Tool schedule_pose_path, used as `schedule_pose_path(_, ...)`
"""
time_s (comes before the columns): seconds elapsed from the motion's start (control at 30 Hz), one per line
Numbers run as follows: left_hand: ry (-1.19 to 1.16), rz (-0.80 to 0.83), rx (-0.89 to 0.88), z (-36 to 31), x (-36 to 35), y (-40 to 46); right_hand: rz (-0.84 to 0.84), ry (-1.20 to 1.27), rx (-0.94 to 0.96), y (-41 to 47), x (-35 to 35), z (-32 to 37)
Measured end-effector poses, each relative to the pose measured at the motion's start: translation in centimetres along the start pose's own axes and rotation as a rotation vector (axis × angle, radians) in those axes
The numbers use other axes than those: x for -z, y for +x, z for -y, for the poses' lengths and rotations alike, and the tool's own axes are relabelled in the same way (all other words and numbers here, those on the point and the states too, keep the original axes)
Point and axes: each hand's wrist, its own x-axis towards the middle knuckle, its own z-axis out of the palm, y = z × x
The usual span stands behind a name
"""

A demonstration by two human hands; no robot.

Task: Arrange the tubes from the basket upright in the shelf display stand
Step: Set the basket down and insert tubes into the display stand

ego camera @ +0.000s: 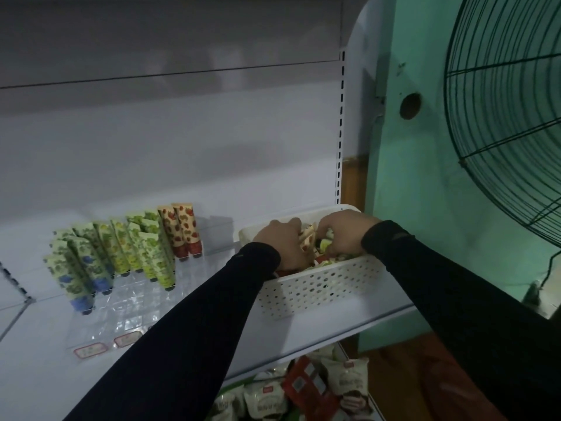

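White shelf, dim light; green wall and wire fan beyond its right end.

Stand: clear plastic, on the shelf's left half, two labels along its front edge.

Tubes: rows in the stand, long axes near upright, caps down, crimped ends up and tilted slightly back. Blue-print at the left front, green-print in the middle, two red-print at the right rear corner.

Basket: white, perforated, at the shelf's right end, just beside the stand. Holds more tubes lying loose at mixed angles, mostly hidden by the hands.

Left hand: inside the basket, fingers curled round a pale red-print tube whose end sticks out to the right.

Right hand: inside the basket, fingers bent down among the tubes; whether they have hold of one cannot be told.

Sleeves: dark, on both arms.

Lower shelf: white and red packets.
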Motion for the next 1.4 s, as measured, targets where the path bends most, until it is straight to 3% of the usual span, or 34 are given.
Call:
schedule_pose_path(0.2,-0.477,-0.187,0.058,1.2,0.9,-0.9,-0.256,0.382,-0.01,-0.5,-0.2,-1.2)
schedule_pose_path(0.43,-1.325,-0.314,0.137,2.1,2.7,-2.4,-0.522,0.895,0.033,-1.1,0.8,0.4)
schedule_pose_path(0.63,-1.66,-0.248,0.133,2.8,3.9,-5.4,-0.485,1.245,0.119,-1.9,1.9,5.4)
schedule_pose_path(0.8,-1.787,-0.164,0.097,3.7,3.9,-10.8,-0.41,1.323,0.203,-2.6,-0.2,11.6)
schedule_pose_path(0.97,-1.835,-0.161,0.176,7.3,3.1,-15.7,-0.257,1.409,0.234,-3.4,-2.9,17.1)
schedule_pose_path(1.23,-2.011,-0.314,0.16,13.0,2.2,-21.7,-0.129,1.299,0.37,-5.4,-5.3,25.6)
schedule_pose_path(1.4,-1.924,-0.443,0.29,15.8,1.5,-23.5,-0.09,1.259,0.336,-5.8,-6.3,27.6)
